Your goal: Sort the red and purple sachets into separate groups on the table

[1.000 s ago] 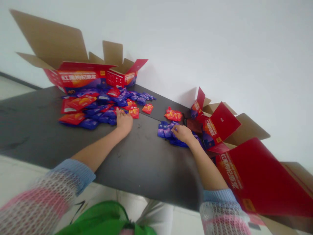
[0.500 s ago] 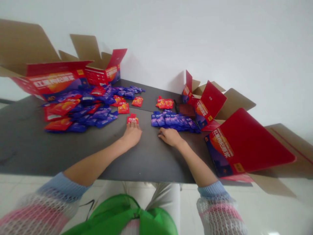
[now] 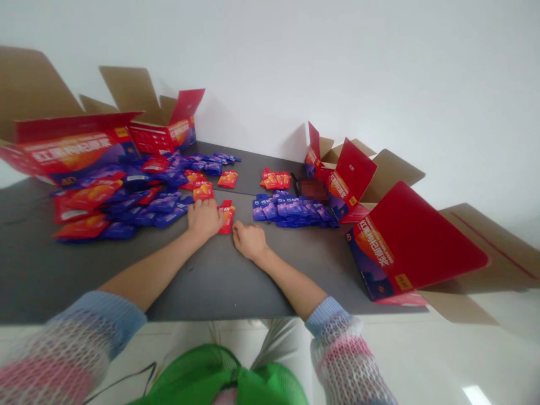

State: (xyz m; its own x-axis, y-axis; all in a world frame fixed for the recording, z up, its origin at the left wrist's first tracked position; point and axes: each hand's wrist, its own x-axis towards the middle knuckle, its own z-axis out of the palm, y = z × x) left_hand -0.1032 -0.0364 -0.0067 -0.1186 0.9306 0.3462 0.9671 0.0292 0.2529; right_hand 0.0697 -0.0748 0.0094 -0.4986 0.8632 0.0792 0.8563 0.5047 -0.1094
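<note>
My left hand (image 3: 203,219) lies on the dark table (image 3: 236,270) with its fingers bent over red sachets (image 3: 228,216) beside it. My right hand (image 3: 248,239) rests on the table just right of those sachets, fingers curled; whether it holds anything is hidden. A big heap of purple and red sachets (image 3: 126,197) spreads to the left of my left hand. A row of purple sachets (image 3: 291,210) lies to the right of my right hand, and a small group of red sachets (image 3: 276,180) sits behind it.
Open red cartons (image 3: 80,143) stand at the back left against the white wall. More open red cartons (image 3: 354,177) stand at the right, and a large red carton (image 3: 405,242) lies tilted at the table's right edge. A green bag (image 3: 211,382) is in my lap.
My right hand has left the purple row and moved left toward my left hand. My left hand has drawn red sachets out of the heap toward the table's middle. The camera has turned.
</note>
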